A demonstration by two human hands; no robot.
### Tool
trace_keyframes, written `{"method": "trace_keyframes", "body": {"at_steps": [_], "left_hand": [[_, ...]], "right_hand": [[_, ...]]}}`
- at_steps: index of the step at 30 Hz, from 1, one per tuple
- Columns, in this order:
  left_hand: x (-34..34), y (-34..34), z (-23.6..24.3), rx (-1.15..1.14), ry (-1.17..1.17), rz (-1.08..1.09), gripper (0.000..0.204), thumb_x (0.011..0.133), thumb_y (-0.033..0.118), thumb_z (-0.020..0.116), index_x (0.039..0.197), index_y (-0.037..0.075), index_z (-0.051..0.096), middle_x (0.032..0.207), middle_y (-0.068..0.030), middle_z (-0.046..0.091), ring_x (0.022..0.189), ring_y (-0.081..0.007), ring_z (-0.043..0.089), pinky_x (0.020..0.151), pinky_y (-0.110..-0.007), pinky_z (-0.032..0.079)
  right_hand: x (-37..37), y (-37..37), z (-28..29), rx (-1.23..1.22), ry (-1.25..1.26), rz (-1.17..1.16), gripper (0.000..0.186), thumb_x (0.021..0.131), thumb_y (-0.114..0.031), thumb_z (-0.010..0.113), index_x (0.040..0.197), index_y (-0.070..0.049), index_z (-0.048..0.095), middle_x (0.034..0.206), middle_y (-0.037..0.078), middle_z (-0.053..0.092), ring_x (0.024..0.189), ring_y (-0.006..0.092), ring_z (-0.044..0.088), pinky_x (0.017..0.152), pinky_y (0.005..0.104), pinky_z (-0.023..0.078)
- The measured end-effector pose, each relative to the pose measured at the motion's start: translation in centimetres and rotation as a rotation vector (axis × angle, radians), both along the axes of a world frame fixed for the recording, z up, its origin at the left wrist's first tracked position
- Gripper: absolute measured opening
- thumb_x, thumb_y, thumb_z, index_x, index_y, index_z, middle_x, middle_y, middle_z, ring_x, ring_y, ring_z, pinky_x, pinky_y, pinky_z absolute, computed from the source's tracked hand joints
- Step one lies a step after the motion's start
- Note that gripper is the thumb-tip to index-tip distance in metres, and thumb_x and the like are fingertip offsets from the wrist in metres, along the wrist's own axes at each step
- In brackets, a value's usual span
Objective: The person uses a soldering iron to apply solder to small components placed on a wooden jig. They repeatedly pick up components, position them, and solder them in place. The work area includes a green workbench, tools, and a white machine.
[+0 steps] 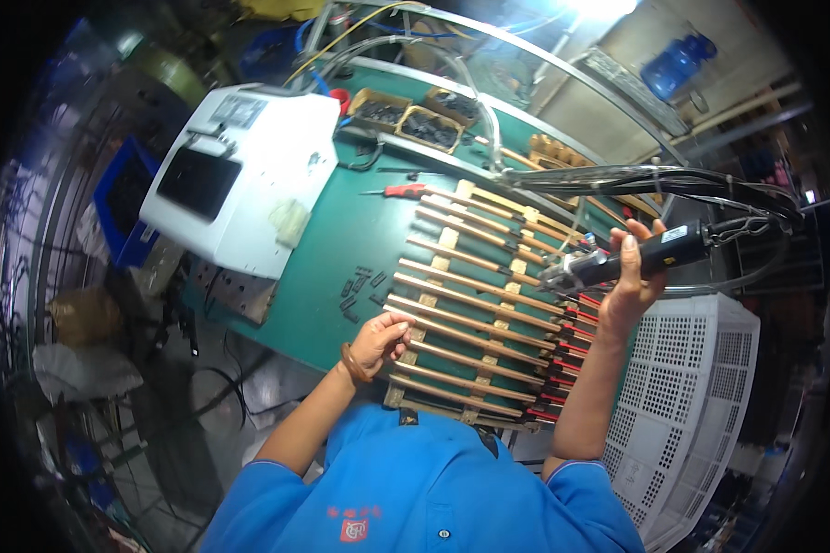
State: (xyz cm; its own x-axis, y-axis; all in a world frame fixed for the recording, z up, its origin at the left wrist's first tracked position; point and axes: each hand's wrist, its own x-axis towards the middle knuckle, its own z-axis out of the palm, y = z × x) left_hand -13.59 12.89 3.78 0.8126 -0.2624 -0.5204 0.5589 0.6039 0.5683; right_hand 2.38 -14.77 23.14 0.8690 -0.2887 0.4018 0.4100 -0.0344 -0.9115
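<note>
Copper-coloured slender rods [471,323] should stay steady while the right hand [629,293] grasps the black cylindrical tool [677,247]; the curled left hand [379,344] has an indiscernible hold.

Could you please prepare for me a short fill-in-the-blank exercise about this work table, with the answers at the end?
1. The person's ____ hand is holding the black tool.
2. The bracelet next to the left hand is on that arm's ____.
3. The screwdriver lying on the table has a handle coloured ____.
4. The bare surface of the table is coloured ____.

Missing words: right; wrist; red; green.
</note>
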Motion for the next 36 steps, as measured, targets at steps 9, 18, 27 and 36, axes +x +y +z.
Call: {"method": "trace_keyframes", "body": {"at_steps": [9, 18, 27, 36], "left_hand": [[-16.5, 5.1, -0.3, 0.178, 0.222, 0.522, 0.018, 0.093, 0.016, 0.053, 0.107, 0.007, 0.055, 0.081, -0.0016, 0.055, 0.057, -0.0080, 0.050, 0.045, -0.020, 0.037], [-37.0, 4.7, -6.8, 0.187, 0.666, 1.191, 0.014, 0.089, 0.011, 0.060, 0.102, 0.008, 0.060, 0.080, -0.0052, 0.061, 0.050, -0.0099, 0.050, 0.038, -0.021, 0.036], [-39.1, 9.9, -19.8, 0.903, 0.564, 0.688, 0.017, 0.087, 0.018, 0.058, 0.101, 0.008, 0.062, 0.080, -0.0113, 0.065, 0.070, -0.0229, 0.064, 0.060, -0.034, 0.051], [-41.8, 9.1, -31.0, 1.294, 0.528, 0.367, 0.019, 0.087, 0.016, 0.056, 0.105, 0.014, 0.056, 0.092, -0.0127, 0.061, 0.076, -0.0364, 0.061, 0.063, -0.044, 0.050]], "right_hand": [[2.5, -3.1, -2.5, -0.104, -0.125, -0.051, 0.042, 0.085, -0.002, 0.060, 0.123, 0.007, 0.044, 0.114, 0.016, 0.058, 0.099, 0.0233, 0.060, 0.093, 0.0328, 0.046], [-9.3, 6.5, -5.8, -0.433, -0.039, 0.072, 0.021, 0.092, -0.003, 0.047, 0.111, 0.006, 0.051, 0.099, 0.011, 0.057, 0.094, 0.0194, 0.055, 0.091, 0.0328, 0.044], [-34.0, 34.5, -24.7, -0.786, 0.370, 1.496, 0.015, 0.083, -0.001, 0.059, 0.097, 0.000, 0.062, 0.088, 0.014, 0.063, 0.075, 0.0218, 0.064, 0.065, 0.0295, 0.050], [-29.9, 45.8, -73.1, -1.461, 0.482, 1.050, 0.019, 0.078, -0.016, 0.064, 0.095, -0.009, 0.064, 0.080, 0.015, 0.066, 0.078, 0.0323, 0.064, 0.071, 0.0423, 0.050]]}}
